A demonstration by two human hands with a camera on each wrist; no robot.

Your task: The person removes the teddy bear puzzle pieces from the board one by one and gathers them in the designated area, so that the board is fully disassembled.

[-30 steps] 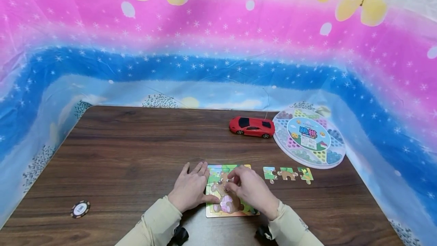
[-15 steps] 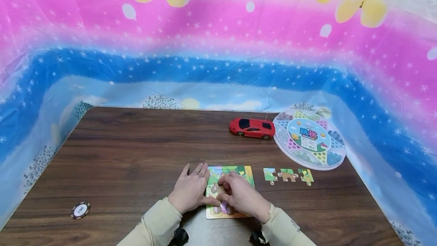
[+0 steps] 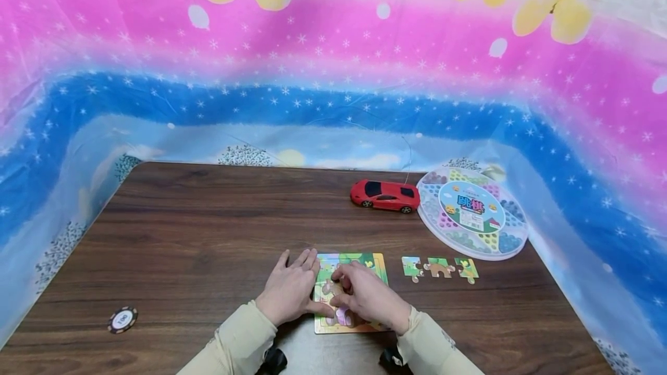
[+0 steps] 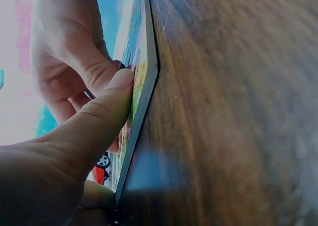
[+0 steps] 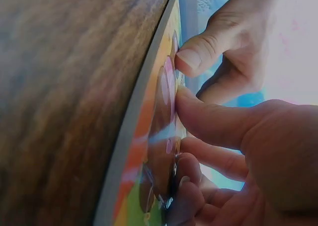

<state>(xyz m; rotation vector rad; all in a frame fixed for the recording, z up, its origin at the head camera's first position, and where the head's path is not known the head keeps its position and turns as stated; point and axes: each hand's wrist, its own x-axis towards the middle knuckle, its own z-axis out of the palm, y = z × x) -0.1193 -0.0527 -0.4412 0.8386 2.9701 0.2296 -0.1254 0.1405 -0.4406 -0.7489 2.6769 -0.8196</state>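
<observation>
The right hand [image 3: 371, 301] has slid leftward (and nearer) across the puzzle board [image 3: 378, 264].

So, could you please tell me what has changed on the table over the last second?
The right hand slid left and toward the person across the puzzle board, uncovering its far right corner, and now presses a piece into it. The left hand stayed flat at the board's left edge. The three loose pieces, the red car and the chip did not move.

Cream long sleeves [image 3: 237, 343]; black wrist-worn cameras [image 3: 274, 359].
</observation>
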